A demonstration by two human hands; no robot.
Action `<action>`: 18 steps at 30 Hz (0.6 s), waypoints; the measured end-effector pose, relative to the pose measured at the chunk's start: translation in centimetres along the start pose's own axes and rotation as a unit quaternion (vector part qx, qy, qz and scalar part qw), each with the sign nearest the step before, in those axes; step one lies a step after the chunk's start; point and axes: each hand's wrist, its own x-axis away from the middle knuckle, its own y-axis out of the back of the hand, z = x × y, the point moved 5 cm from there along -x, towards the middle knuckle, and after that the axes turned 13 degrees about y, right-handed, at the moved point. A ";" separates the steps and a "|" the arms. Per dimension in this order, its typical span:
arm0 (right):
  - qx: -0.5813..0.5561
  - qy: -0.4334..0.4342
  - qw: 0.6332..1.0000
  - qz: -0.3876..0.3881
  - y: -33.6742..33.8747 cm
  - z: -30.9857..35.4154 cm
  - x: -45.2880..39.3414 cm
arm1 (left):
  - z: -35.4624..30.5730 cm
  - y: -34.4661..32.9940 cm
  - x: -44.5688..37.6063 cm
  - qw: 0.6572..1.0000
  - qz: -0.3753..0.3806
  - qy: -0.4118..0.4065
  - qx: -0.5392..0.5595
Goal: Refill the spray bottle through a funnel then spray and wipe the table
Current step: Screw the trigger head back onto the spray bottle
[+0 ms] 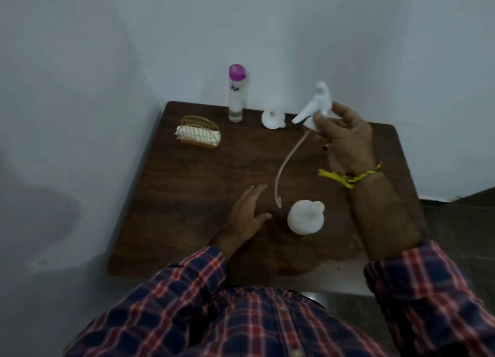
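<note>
Pale grey walls meet in a corner behind a dark brown wooden surface (187,196), seen from the head camera looking down. On this surface, near the front edge, stands the white spray bottle (305,218) with its neck uncovered. The right hand (345,139) is raised above the surface and grips the white spray head (316,105) between thumb and fingers; the long thin tube (285,166) of the spray head hangs down in a curve, and its lower end is just beside the bottle, on the left of it. A yellow thread (348,177) is tied around the right wrist. The left hand (246,214) is open, with fingers spread, holding nothing, near the bottle on its left side. At the far edge a white funnel (272,118) lies close to a tall clear bottle (236,97) with a purple cap. Further to the left, a yellow wire holder (199,131) contains a white cloth (198,137). Both sleeves are of checked red and blue cloth.
</note>
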 end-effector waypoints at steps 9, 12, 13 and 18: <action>-0.159 -0.124 0.962 -0.185 12.8 3.0 -2.0 | -6.2 -4.6 -0.8 0.993 0.116 -0.004 -0.019; -0.190 -0.163 0.940 -0.233 15.3 2.2 -2.2 | -6.5 -5.4 -0.7 0.992 0.123 -0.007 -0.015; -0.191 -0.175 0.937 -0.235 16.0 1.6 -2.2 | -6.8 -5.7 -0.6 0.992 0.123 -0.007 -0.011; -0.177 -0.238 0.927 -0.231 18.8 -2.1 -1.8 | -7.5 -6.7 -0.3 0.993 0.115 0.002 -0.012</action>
